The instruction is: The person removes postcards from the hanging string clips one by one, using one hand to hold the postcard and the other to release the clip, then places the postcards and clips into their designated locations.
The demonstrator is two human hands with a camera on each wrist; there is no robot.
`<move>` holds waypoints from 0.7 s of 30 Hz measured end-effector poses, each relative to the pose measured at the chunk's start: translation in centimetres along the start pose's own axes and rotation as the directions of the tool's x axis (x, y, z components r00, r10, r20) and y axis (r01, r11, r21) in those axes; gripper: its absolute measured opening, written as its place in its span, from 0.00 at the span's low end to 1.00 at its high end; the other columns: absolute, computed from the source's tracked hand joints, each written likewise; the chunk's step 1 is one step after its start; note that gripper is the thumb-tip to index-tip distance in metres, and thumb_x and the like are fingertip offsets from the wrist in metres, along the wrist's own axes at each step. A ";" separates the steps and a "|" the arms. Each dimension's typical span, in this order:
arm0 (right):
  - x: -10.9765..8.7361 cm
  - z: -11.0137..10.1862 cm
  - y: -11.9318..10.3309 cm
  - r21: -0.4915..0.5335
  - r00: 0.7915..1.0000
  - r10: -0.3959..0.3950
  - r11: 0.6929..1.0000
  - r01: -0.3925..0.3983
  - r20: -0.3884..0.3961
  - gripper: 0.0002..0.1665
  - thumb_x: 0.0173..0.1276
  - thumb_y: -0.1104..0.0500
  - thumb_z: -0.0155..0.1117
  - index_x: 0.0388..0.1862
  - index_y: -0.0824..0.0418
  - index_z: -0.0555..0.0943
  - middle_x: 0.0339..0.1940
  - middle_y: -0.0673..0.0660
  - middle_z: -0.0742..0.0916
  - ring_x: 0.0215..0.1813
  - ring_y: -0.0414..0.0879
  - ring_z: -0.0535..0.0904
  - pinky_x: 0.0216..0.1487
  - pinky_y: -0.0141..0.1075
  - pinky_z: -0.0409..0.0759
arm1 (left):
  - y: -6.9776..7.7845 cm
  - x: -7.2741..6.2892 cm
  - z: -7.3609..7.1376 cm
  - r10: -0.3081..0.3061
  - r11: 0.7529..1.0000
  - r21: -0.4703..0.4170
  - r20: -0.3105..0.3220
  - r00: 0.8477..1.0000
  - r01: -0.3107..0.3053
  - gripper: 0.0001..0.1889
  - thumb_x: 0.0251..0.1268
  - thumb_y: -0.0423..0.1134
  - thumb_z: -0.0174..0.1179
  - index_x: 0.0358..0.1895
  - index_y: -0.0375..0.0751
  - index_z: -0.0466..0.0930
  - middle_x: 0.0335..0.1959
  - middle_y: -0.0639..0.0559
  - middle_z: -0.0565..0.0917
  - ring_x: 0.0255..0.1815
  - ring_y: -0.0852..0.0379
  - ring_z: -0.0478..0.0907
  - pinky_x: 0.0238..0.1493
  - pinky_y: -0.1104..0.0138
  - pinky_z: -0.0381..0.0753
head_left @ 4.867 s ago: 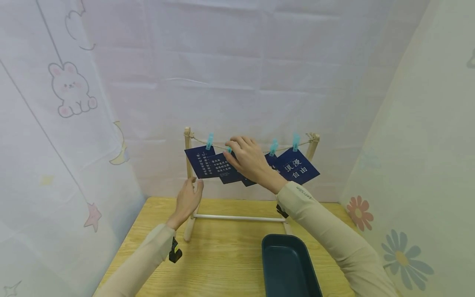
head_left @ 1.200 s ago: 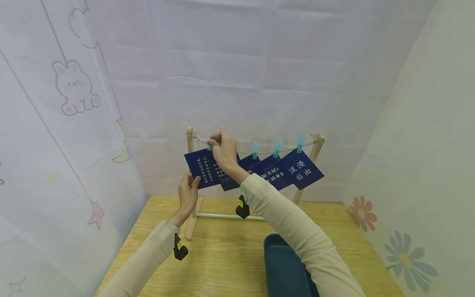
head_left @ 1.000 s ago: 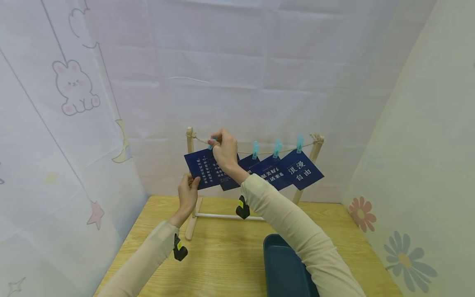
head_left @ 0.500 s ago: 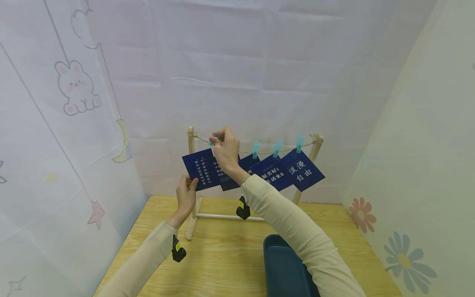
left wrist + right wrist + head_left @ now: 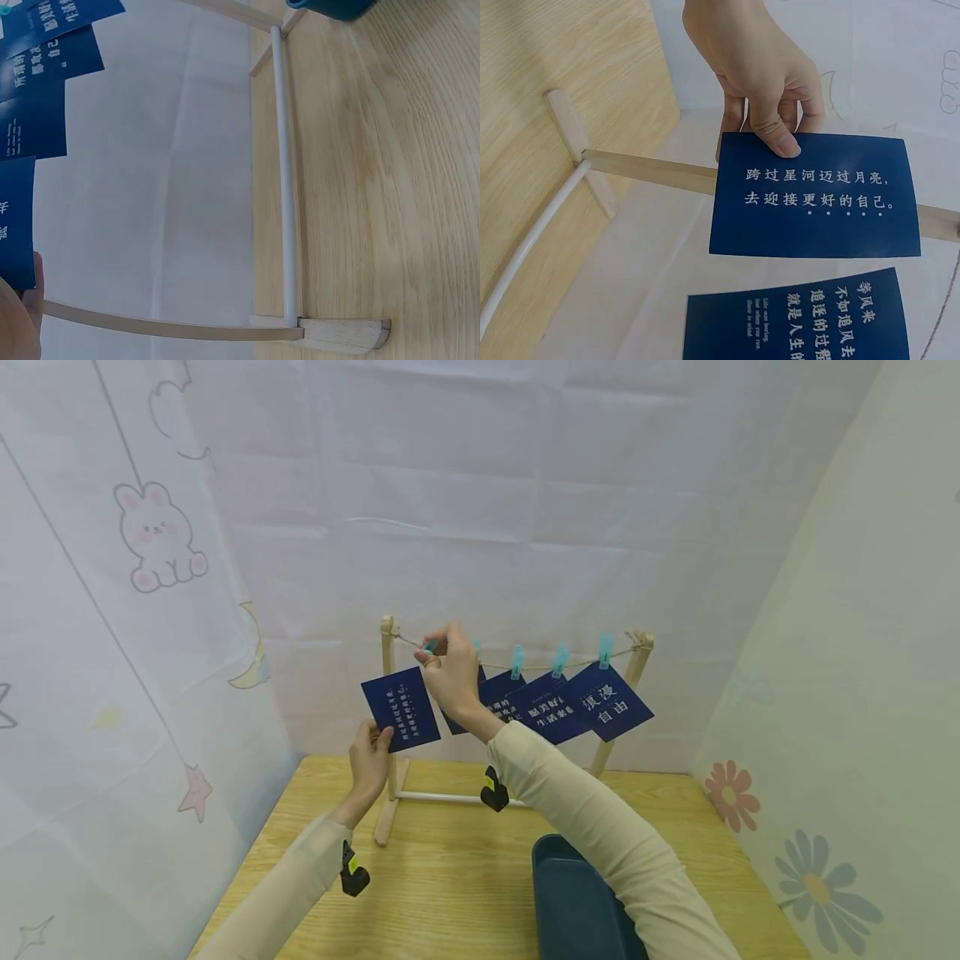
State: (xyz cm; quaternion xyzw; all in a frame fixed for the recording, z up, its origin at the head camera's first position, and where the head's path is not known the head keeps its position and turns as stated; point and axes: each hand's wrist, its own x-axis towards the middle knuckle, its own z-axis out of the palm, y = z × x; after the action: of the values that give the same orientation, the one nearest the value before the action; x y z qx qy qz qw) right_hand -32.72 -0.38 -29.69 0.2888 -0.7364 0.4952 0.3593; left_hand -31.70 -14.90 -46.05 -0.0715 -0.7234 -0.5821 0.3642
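My left hand pinches a dark blue card with white writing by its lower left edge, the thumb on its face. In the right wrist view that hand grips the short edge of the card. Just above the card, my right hand pinches a light blue clothespin at the left part of the string. The card's top edge is apart from this clothespin. Several more blue cards hang to the right from clothespins, overlapping, one partly behind my right hand.
The string runs between two posts of a wooden stand, joined low down by a white rod. A dark teal tray lies on the wooden table, partly under my right forearm. Fabric walls surround the table.
My right hand has gone from the middle of the string to the leftmost clothespin. My left hand has taken hold of the leftmost card and drawn it down and left, out of that clothespin.
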 end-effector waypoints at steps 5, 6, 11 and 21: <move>-0.7 0.2 0.2 0.011 1.000 0.016 1.000 -0.016 0.013 0.10 0.64 0.74 0.66 0.42 0.69 0.76 0.37 0.60 0.86 0.38 0.49 0.85 0.40 0.33 0.81 | -0.3 -0.3 -0.3 -0.021 1.000 0.007 0.011 1.000 0.021 0.07 0.71 0.28 0.57 0.43 0.24 0.74 0.37 0.31 0.83 0.40 0.36 0.83 0.43 0.63 0.82; -0.8 0.2 0.3 0.012 1.000 0.021 1.000 -0.021 0.013 0.10 0.64 0.74 0.66 0.42 0.69 0.76 0.37 0.61 0.86 0.38 0.49 0.85 0.39 0.33 0.81 | -0.4 -0.3 -0.3 -0.022 1.000 0.007 0.012 1.000 0.022 0.07 0.71 0.28 0.57 0.43 0.24 0.74 0.38 0.31 0.83 0.40 0.36 0.83 0.43 0.62 0.82; -1.8 0.2 0.8 -0.001 1.000 0.017 1.000 -0.017 0.023 0.11 0.64 0.74 0.67 0.42 0.70 0.76 0.38 0.62 0.85 0.38 0.50 0.84 0.36 0.33 0.80 | -0.7 -0.6 -0.4 -0.030 0.999 0.013 0.011 1.000 0.029 0.07 0.71 0.28 0.57 0.42 0.24 0.74 0.37 0.31 0.83 0.40 0.35 0.83 0.43 0.61 0.82; -4.2 -0.2 2.1 -0.051 0.993 -0.092 0.994 0.096 0.076 0.14 0.61 0.75 0.69 0.41 0.68 0.74 0.38 0.60 0.84 0.37 0.49 0.83 0.34 0.33 0.79 | -1.4 -2.1 -0.9 -0.061 0.997 0.048 0.032 0.998 0.060 0.06 0.71 0.27 0.57 0.41 0.24 0.74 0.36 0.31 0.83 0.38 0.35 0.83 0.41 0.54 0.83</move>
State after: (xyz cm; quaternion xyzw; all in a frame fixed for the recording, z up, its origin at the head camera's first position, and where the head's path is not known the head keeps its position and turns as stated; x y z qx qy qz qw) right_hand -31.89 0.83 -34.22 0.3312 -0.7479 0.4468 0.3625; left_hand -30.58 -15.50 -48.39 -0.0508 -0.7447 -0.5746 0.3358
